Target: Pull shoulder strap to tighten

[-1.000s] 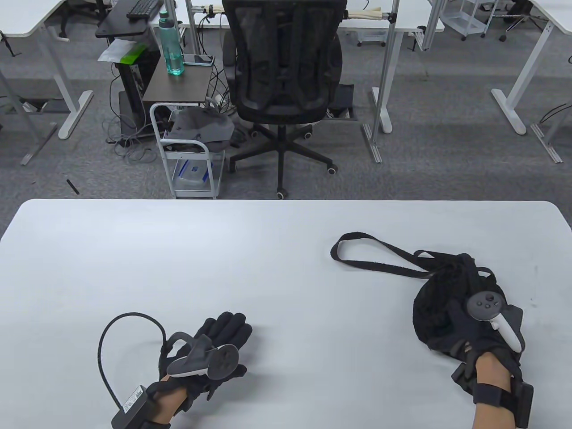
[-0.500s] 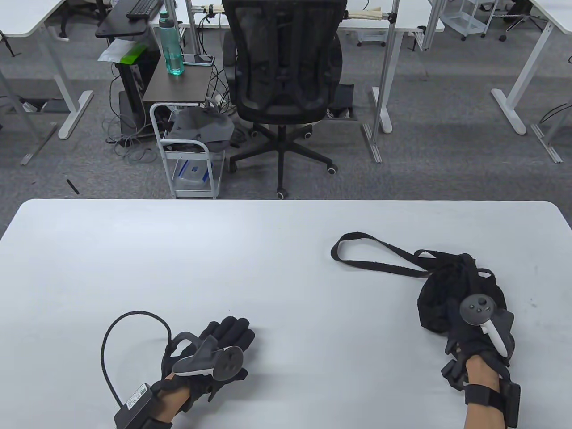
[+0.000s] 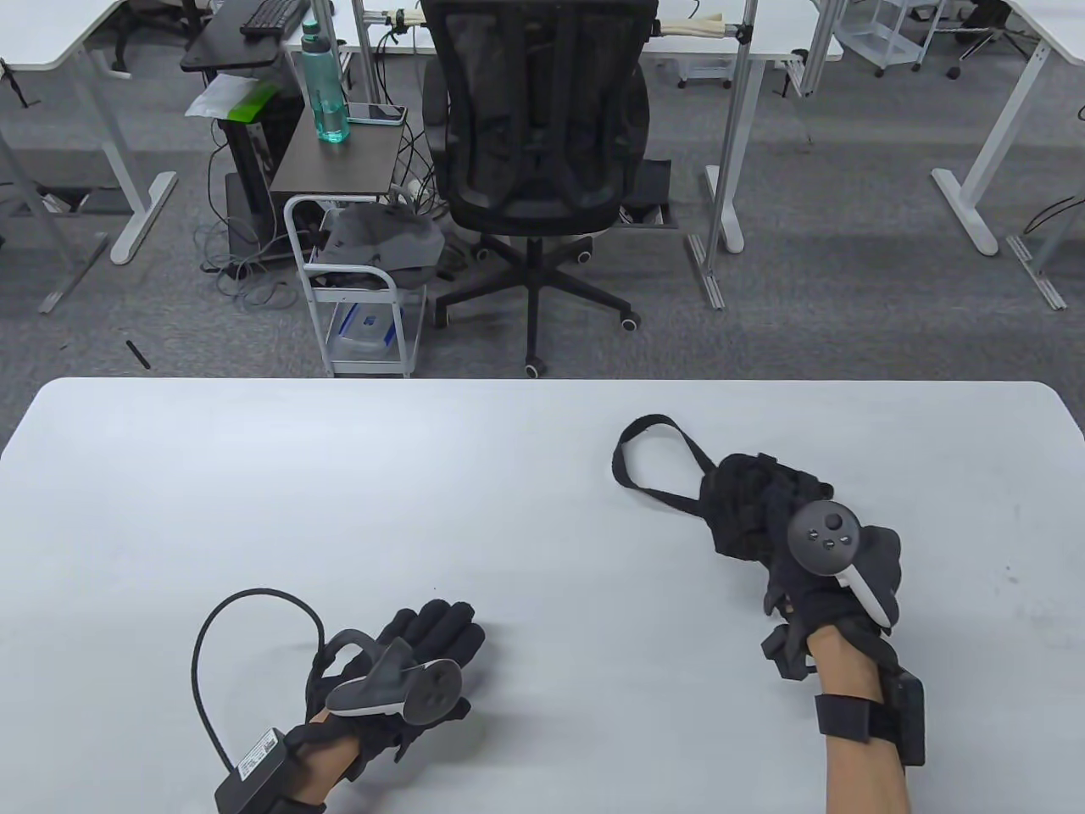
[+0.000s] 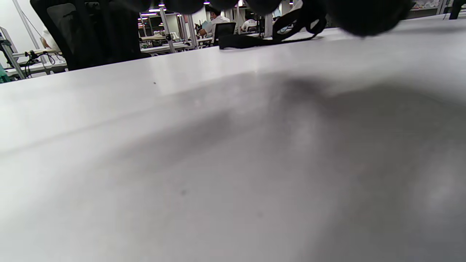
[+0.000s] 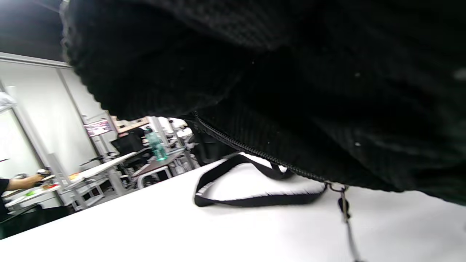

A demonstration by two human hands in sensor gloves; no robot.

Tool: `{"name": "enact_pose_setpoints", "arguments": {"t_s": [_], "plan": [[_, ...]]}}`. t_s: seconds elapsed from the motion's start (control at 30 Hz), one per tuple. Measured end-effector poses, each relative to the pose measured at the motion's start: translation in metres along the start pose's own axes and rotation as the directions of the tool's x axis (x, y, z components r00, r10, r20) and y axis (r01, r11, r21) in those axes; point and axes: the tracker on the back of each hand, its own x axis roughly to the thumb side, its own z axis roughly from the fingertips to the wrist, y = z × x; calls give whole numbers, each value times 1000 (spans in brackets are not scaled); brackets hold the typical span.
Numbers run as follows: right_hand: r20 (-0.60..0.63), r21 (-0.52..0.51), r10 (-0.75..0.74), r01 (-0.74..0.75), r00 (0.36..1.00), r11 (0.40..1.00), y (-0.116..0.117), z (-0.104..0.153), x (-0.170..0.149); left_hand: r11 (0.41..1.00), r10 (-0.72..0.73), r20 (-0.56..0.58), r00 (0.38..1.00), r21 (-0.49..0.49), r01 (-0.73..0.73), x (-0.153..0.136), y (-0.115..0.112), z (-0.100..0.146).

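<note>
A black fabric bag (image 3: 746,504) is on the right half of the white table (image 3: 424,475). Its black shoulder strap (image 3: 648,419) forms a loop lying on the table to the bag's left. My right hand (image 3: 784,585) grips the bag from the near side, fingers buried in the fabric. In the right wrist view the bag (image 5: 291,72) fills the top, with its zipper (image 5: 255,151), a hanging zipper pull (image 5: 344,205) and the strap (image 5: 255,200) below. My left hand (image 3: 432,623) rests flat on the table at the near left, holding nothing. The strap (image 4: 251,40) shows far off in the left wrist view.
A black cable (image 3: 203,644) loops from my left wrist over the table. Beyond the far table edge stand an office chair (image 3: 538,153), a small white cart (image 3: 360,288) and a green bottle (image 3: 325,85) on a side stand.
My right hand has moved the bag up and to the left across the table. The bag is bunched tighter and the strap loop is shorter. My left hand has barely moved.
</note>
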Motion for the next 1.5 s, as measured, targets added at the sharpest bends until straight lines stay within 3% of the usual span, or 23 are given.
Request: {"name": "enact_pose_setpoints", "arguments": {"t_s": [0.3, 0.43, 0.57, 0.77, 0.93, 1.0, 1.07, 1.1, 1.17, 1.33, 1.43, 1.5], "plan": [[171, -39, -82, 90, 982, 995, 1, -10, 111, 1000, 9, -45, 999, 14, -8, -11, 3, 3], [246, -42, -80, 93, 966, 995, 15, 0, 149, 1000, -2, -73, 997, 13, 3, -20, 4, 6], [294, -9, -60, 66, 954, 998, 39, 18, 168, 1000, -13, -107, 994, 19, 15, -27, 7, 10], [340, 131, -13, -34, 940, 991, 102, 50, 178, 1000, 2, -158, 987, 4, -1, -38, 4, 11], [338, 360, -11, -119, 941, 925, 165, 86, 176, 1000, 19, -180, 984, -12, -21, -45, 1, 11], [350, 476, 17, -194, 936, 858, 193, 101, 175, 999, 21, -183, 983, -20, -25, -46, -1, 10], [379, 478, 77, -266, 922, 837, 203, 110, 179, 999, 21, -183, 983, -26, -26, -46, -2, 9], [422, 417, 139, -328, 896, 848, 204, 115, 182, 999, 20, -181, 983, -28, -26, -45, -3, 9], [452, 422, 167, -375, 876, 825, 203, 117, 185, 999, 21, -178, 984, -30, -27, -44, -3, 8], [408, 508, -10, -218, 913, 833, 186, 114, 179, 1000, 20, -161, 987, -3, -21, -41, 0, 9], [358, 575, -155, -87, 921, 814, 156, 110, 168, 999, 12, -156, 988, 38, -6, -40, 5, 11], [325, 547, -239, 25, 915, 837, 135, 106, 157, 998, 14, -158, 987, 56, -5, -39, 7, 12]]}}
